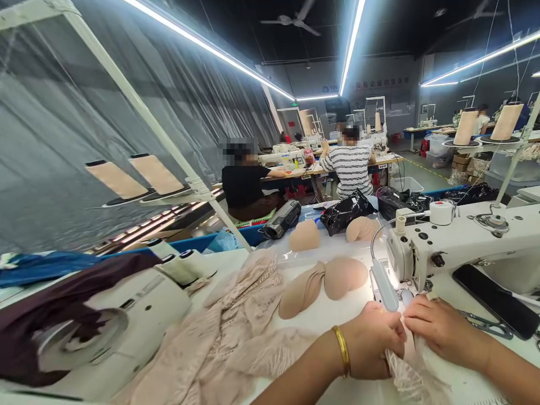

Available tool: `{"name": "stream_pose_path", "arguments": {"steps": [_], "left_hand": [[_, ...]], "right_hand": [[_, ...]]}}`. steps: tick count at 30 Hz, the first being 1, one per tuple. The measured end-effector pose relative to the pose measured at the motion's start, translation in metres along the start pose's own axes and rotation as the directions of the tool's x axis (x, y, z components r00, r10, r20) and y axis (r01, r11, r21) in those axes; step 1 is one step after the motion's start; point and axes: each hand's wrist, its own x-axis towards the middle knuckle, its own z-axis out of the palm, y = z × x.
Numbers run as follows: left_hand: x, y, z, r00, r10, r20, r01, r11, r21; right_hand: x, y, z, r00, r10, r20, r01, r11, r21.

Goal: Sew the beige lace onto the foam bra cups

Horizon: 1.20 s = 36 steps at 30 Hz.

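Note:
My left hand (373,343), with a gold bangle at the wrist, is closed on beige lace fabric (407,371) just in front of the sewing machine (455,236). Close beside it, my right hand (441,332) has its bent fingers pressed together on the same fabric, near the needle area. A small lamp (383,284) on a bendy neck lights this spot and partly hides the needle. Joined beige moulded bra cups (346,277) lie to the left of my hands. Further left spreads a heap of beige lace pieces (236,315).
Right of the machine's needle end lie a black phone (498,298) and scissors (485,323). Black plastic bags (348,212) and loose cups (304,235) are behind. A second machine (126,315) with dark cloth stands left. Two people (348,169) sit at machines ahead.

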Motion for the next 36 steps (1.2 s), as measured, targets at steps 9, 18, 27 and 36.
{"name": "stream_pose_path", "arguments": {"steps": [9, 18, 27, 36], "left_hand": [[-0.004, -0.009, -0.002, 0.999, 0.018, -0.047, -0.02, 0.998, -0.055], [-0.002, -0.017, 0.003, 0.987, 0.079, -0.139, -0.091, 0.992, -0.085], [-0.005, -0.023, 0.009, 0.981, 0.082, -0.175, -0.107, 0.985, -0.139], [-0.002, -0.028, 0.004, 0.981, 0.06, -0.185, -0.067, 0.997, -0.031]], "right_hand": [[-0.009, 0.005, 0.003, 0.991, 0.119, 0.065, -0.12, 0.993, 0.011], [-0.008, 0.006, -0.001, 0.989, 0.122, 0.079, -0.119, 0.992, -0.042], [-0.009, 0.002, -0.003, 0.991, 0.109, 0.076, -0.102, 0.991, -0.089], [-0.011, 0.003, -0.007, 0.989, 0.124, 0.076, -0.12, 0.991, -0.054]]}}
